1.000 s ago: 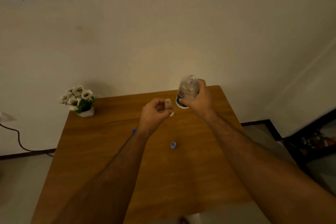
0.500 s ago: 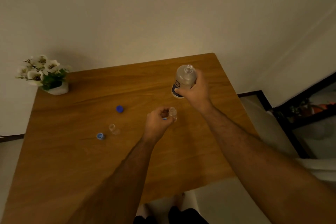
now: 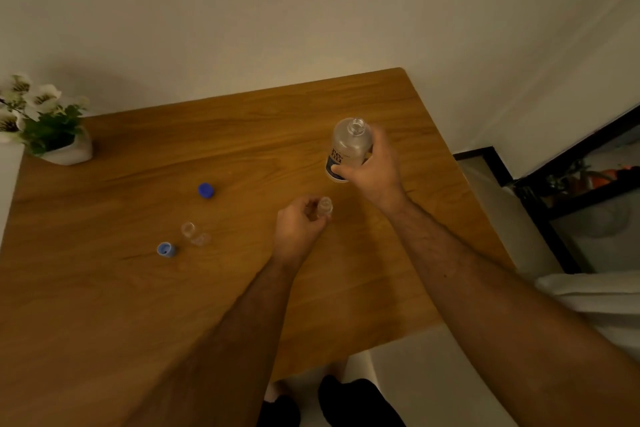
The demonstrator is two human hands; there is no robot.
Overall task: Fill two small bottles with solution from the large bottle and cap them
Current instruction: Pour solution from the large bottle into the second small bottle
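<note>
Right hand (image 3: 375,170) wraps the open large bottle (image 3: 348,146); left hand (image 3: 298,224) pinches a small bottle (image 3: 325,207) just beside it, above the table (image 3: 104,288)

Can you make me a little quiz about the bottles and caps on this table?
1. True or false: the large bottle has its cap on.
2. What does the left hand hold? A) a blue cap B) a small bottle C) the flower pot
3. How many blue caps lie on the table?

Key: 1. False; its neck is open, gripped by the right hand. 2. B. 3. Two: the dark blue cap and the light blue cap, beside the other small bottle.
</note>
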